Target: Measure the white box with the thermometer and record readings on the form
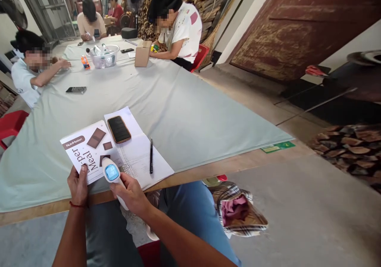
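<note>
My right hand [133, 193] is wrapped round the handle of a white handheld infrared thermometer [105, 164] with a lit blue screen. The thermometer's head lies over a printed box or packet [74, 152], white with brown chocolate pictures and the words "NutriMotion" and "Meal". My left hand [78, 184] grips the lower left edge of this packet, thumb on top. Under and beside it lie white papers [139, 152] at the table edge. On them rest a dark smartphone [119, 129] in a brown-edged case and a black pen [151, 156].
A pale green cloth covers the long table [184, 120]. Farther back are another phone [76, 89], a clear plastic basket [104, 58], an orange item [85, 62] and a cardboard box [142, 54]. Several people sit round it. A checked bag [258, 219] stands on the floor.
</note>
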`<state>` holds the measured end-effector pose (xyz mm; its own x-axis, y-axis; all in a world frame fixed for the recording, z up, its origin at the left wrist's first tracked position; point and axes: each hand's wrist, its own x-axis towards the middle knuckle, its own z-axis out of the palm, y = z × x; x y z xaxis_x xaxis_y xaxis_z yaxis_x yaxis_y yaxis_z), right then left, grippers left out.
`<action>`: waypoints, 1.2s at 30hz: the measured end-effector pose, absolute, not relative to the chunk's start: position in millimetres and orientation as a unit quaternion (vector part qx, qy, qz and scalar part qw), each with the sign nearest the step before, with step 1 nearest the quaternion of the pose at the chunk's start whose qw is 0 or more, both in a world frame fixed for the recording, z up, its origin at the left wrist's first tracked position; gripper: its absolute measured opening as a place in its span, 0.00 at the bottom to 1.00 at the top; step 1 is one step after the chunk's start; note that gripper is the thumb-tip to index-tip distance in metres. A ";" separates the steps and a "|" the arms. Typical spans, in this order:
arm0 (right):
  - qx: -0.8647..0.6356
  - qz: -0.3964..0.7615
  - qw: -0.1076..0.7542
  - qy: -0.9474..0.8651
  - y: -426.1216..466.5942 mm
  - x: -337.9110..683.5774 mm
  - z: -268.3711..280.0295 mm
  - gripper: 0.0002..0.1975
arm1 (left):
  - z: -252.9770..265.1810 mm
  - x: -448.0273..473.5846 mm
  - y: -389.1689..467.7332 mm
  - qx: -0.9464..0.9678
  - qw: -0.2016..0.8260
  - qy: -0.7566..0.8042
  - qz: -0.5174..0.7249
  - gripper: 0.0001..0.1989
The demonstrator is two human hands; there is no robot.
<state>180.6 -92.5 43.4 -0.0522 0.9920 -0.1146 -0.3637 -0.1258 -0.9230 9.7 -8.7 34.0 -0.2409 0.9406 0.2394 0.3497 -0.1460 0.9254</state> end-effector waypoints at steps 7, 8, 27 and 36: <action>-0.434 0.597 0.555 -0.383 -92.5 177.3 37.9 0.18 | 31.2 8.2 -5.5 0.566 0.254 0.581 0.527 0.31; -0.434 0.598 0.555 -0.382 -92.4 177.2 37.9 0.18 | 30.4 8.2 -5.3 0.566 0.256 0.579 0.528 0.31; -0.429 0.618 0.548 -0.366 -91.4 179.8 47.0 0.17 | 34.5 12.7 -8.8 0.556 0.266 0.578 0.534 0.31; -0.418 0.615 0.556 -0.370 -91.1 177.5 39.5 0.18 | 32.0 11.3 -8.3 0.553 0.278 0.574 0.536 0.30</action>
<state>177.5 -91.1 39.5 -0.0314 0.9941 -0.1035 -0.3749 -0.1077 -0.9208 11.3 -8.3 32.0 -0.2343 0.9329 0.2734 0.3373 -0.1858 0.9229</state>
